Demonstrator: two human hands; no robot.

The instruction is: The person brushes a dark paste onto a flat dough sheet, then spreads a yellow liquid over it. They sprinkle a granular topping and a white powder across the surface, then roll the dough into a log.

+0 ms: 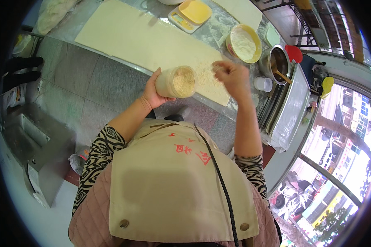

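My left hand (151,92) is wrapped round a clear plastic tub (165,83), tilted so its mouth shows pale yellow crumbs (184,81) inside. A long flat sheet of dough (132,33) lies along the table, running from the upper left toward the right. Over its right end hovers my right hand (235,78), the fingers curled together and slightly blurred; whatever they may hold is hidden. Just left of those fingers, loose crumbs (204,73) are scattered on the dough. The tub is at the dough's near edge.
Behind the dough stand a yellow kitchen scale (189,15) and a yellow bowl of flour (243,43). To the right are a metal pot (276,61) with a wooden handle, a small white container (263,84) and a plastic-covered tray (290,111). A metal box (41,152) stands at left.
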